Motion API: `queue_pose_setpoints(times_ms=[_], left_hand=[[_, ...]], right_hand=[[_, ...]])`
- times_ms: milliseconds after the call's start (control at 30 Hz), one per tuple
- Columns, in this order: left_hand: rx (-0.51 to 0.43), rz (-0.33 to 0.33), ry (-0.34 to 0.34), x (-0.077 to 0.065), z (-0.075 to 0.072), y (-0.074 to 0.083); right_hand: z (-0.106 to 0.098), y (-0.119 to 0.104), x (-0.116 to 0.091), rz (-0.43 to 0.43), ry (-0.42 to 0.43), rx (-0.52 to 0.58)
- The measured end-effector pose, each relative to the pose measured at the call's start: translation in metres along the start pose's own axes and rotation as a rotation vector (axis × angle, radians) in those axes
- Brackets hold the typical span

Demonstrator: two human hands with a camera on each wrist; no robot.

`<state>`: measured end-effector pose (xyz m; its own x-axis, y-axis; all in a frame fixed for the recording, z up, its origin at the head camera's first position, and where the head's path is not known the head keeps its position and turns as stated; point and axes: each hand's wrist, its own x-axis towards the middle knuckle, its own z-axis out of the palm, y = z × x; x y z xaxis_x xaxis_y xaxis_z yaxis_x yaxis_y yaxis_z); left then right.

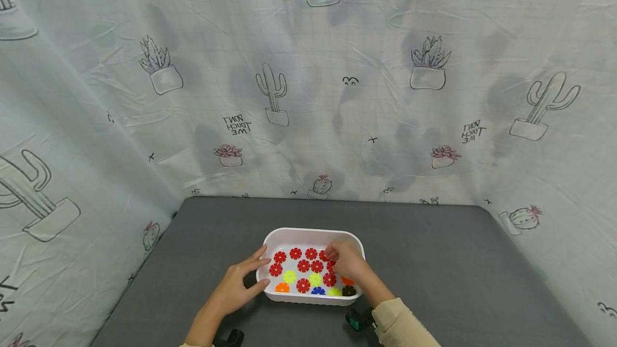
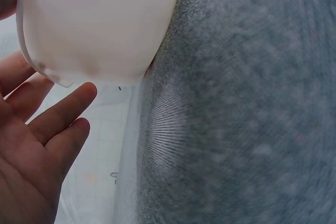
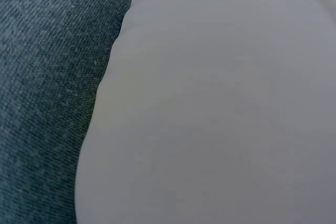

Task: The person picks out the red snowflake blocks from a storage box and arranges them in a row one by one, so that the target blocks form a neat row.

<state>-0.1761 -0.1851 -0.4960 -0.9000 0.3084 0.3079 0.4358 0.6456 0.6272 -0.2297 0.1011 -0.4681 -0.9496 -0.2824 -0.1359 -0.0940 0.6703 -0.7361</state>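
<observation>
A white rectangular tray (image 1: 308, 299) holds notched plastic discs, mostly red (image 1: 303, 285), with yellow (image 1: 290, 276), orange (image 1: 282, 287), blue (image 1: 318, 291) and black ones (image 1: 349, 291). At the tray's left end my left hand (image 1: 236, 285) spreads thumb and fingers over the rim; the left wrist view shows the tray's outer wall (image 2: 100, 24) with two fingers stretched out below it. Inside the right half, my right hand (image 1: 348, 259) reaches down, fingers bent and tips at a red disc. I cannot tell whether it pinches that disc. Only the tray's side (image 3: 210, 103) fills the right wrist view.
The tray stands on a dark grey cloth-covered table (image 1: 424, 261). A pale curtain (image 1: 308, 95) printed with cacti surrounds the table at the back and sides. Dark wrist devices (image 1: 359, 320) sit by both forearms, close to the tray's near side.
</observation>
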Motion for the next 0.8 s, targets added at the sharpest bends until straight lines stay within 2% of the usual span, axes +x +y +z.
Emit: queue_pose_setpoints(times_ms=[267, 500, 800], left_hand=[[-0.01, 0.016, 0.01, -0.0013, 0.0022, -0.0043], [-0.038, -0.028, -0.004, -0.0003, 0.0014, -0.0043], [0.001, 0.004, 0.014, -0.0003, 0.0039, -0.0055]], right_hand=[[0.005, 0.0039, 0.0004, -0.005, 0.007, -0.047], [0.0073, 0.0063, 0.0021, -0.002, 0.025, -0.074], [0.0104, 0.0087, 0.0018, -0.003, 0.05, -0.127]])
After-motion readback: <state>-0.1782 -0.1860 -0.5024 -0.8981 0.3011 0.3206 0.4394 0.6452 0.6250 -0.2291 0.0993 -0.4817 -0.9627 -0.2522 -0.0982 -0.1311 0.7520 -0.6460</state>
